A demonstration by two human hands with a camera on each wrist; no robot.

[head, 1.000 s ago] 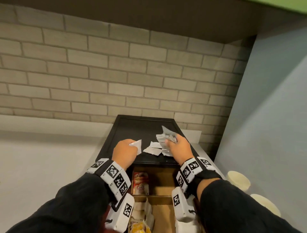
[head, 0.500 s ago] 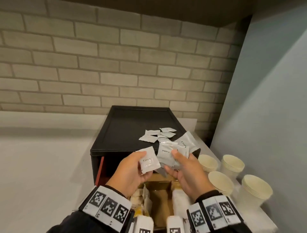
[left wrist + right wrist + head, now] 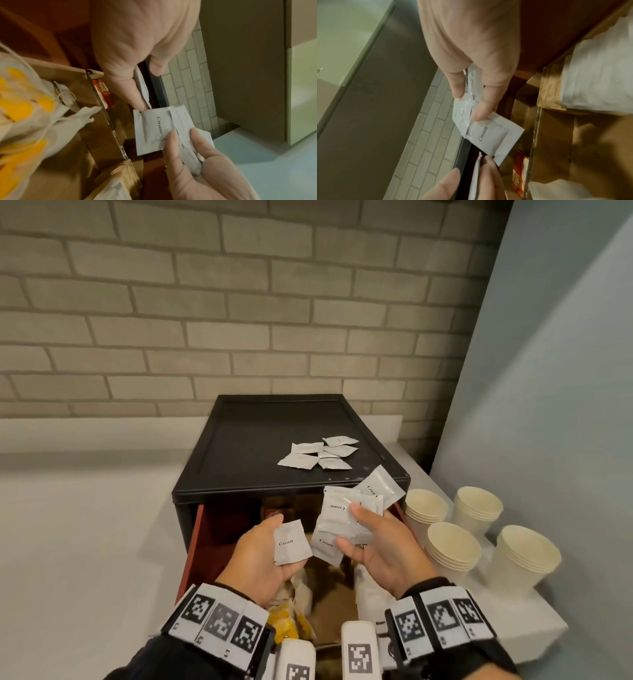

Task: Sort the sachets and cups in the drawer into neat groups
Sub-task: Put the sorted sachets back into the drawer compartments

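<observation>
Brick wall is rising behind the black organiser box (image 3: 239, 453), your landmark. In front of it, over its open drawer (image 3: 329, 590), your right hand (image 3: 380, 546) is clamping a fanned bunch of cream sachets (image 3: 337, 517); your left hand (image 3: 260, 556) is pinching one cream sachet (image 3: 291, 541). Loosen up and slick packets may be sliding into the drawer's mixed teabags (image 3: 284, 619). Loose sachets (image 3: 318, 455) are lying atop the box; cup stacks (image 3: 452, 546) are crowding its right.

"Cream" is printed on the white sachet (image 3: 293, 541) in the left hand (image 3: 260, 559), and on the sachets (image 3: 337, 510) fanned in the right hand (image 3: 380, 549)
</observation>
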